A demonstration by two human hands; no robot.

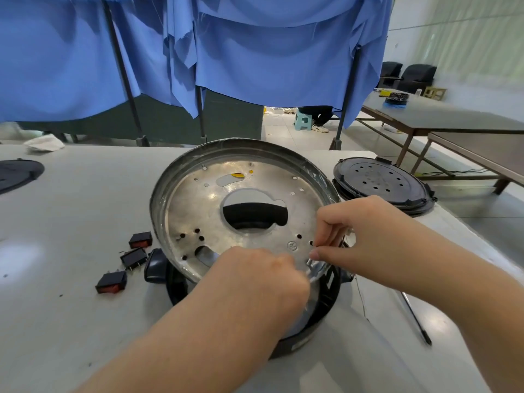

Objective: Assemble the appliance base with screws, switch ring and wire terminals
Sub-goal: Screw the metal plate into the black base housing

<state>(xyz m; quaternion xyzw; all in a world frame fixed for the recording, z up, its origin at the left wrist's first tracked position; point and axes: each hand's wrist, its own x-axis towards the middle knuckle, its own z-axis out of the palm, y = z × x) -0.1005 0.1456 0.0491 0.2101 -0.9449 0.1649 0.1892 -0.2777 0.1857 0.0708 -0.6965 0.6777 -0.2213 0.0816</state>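
While the round metal appliance base sits tilted on a black plastic ring in the middle of the grey table, both hands are in at its near rim. The left hand is curled with its fingers closed at the lower edge of the plate, though what it grips is hidden under the knuckles. The right hand pinches a clear film wrapping at the rim, thumb and fingertips drawn together on it. The plate shows a big central opening and scattered small holes. Just left of the base lie three black rocker switches with red faces, close together on the table. To the right, apart from the base, rests a black perforated cover. A black screwdriver lies near the right forearm. Blue cloth hangs behind the table.
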